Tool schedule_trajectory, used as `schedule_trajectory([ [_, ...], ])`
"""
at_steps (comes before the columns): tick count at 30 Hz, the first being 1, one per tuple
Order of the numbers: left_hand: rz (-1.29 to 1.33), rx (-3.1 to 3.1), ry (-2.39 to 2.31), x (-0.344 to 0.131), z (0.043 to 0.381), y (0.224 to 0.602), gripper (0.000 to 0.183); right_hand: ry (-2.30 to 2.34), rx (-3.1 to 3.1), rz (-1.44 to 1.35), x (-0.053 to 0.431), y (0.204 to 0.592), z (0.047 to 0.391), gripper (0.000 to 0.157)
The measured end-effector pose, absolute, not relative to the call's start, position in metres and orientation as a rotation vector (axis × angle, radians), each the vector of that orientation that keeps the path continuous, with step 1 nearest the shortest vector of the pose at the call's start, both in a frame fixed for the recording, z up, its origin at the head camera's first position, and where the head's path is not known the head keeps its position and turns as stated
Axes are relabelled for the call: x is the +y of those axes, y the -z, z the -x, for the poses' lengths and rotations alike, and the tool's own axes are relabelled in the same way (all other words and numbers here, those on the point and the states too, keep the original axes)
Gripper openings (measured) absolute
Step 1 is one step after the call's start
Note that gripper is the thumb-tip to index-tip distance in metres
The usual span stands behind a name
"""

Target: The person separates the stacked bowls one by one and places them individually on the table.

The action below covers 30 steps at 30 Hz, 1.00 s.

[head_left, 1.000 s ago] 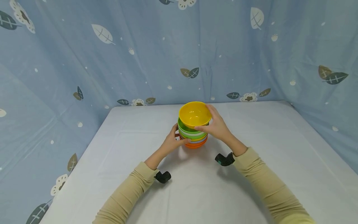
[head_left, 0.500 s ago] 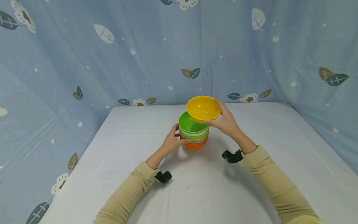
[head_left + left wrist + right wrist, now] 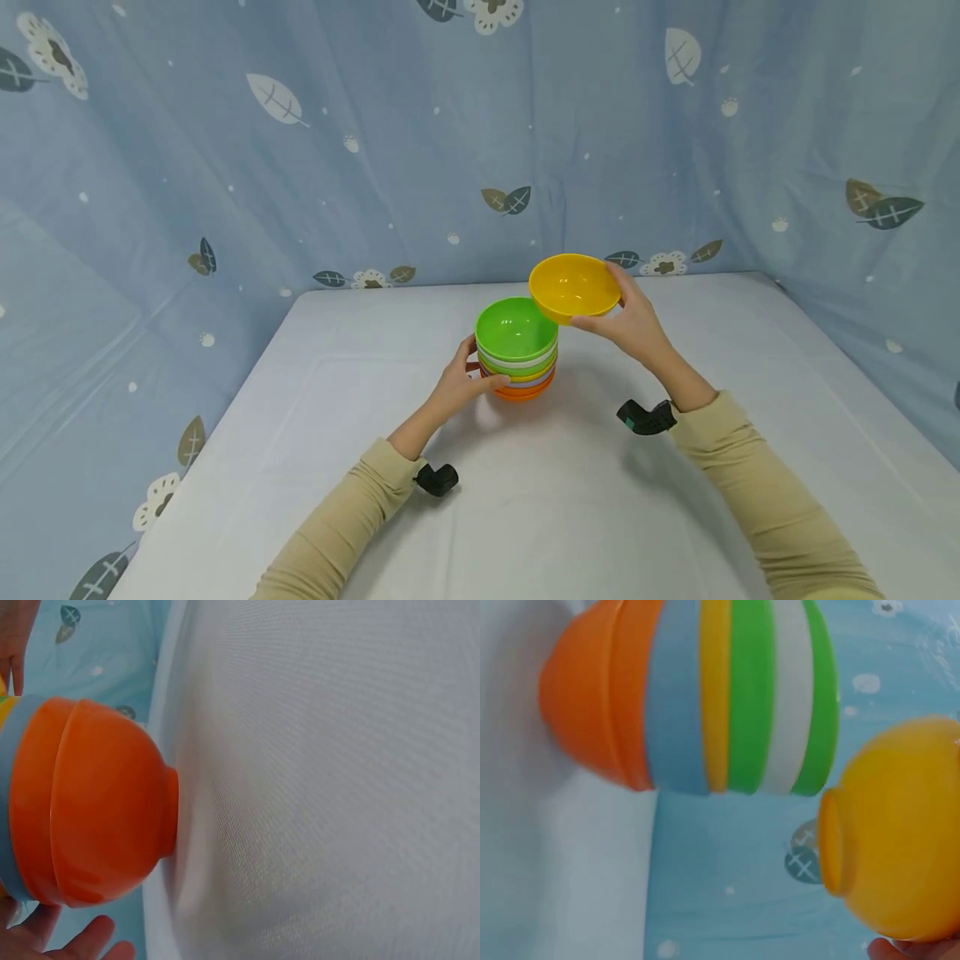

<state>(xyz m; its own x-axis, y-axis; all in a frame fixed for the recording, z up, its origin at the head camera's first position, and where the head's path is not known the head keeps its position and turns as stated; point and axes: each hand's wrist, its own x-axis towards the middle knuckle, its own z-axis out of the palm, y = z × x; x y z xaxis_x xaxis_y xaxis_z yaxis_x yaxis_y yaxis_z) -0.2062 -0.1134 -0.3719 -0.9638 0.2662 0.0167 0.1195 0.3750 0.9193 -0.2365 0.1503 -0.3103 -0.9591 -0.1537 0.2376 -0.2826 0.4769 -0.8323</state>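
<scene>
A stack of nested bowls, with a green bowl (image 3: 517, 329) on top, stands upright on the table. Below the top one come white, green, yellow, grey-blue and orange bands; the lowest orange bowl (image 3: 112, 810) shows its foot in the left wrist view. My left hand (image 3: 455, 387) holds the stack from its left side, thumb in front and fingertips partly hidden behind. Up and to the right, a yellow bowl (image 3: 576, 287) is in the air, its near edge overlapping the stack's rim in the head view. My right hand (image 3: 636, 323) grips that yellow bowl (image 3: 907, 832) by its right side.
A white cloth (image 3: 360, 400) covers the table, and a blue patterned curtain (image 3: 420, 150) hangs behind and along both sides. Black wrist devices (image 3: 437, 480) are strapped on at both sleeve cuffs.
My right hand has carried the yellow bowl from over the stack to the right and slightly up, uncovering the green bowl's inside. The left hand and stack have stayed in place.
</scene>
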Motion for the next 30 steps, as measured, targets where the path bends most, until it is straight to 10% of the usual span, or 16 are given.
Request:
schedule_trajectory([
  [30,-0.41,2.502,-1.67,-0.111,0.199,0.369,0.082,-1.244,-2.536,-0.206,0.233,0.355,0.242,0.094],
])
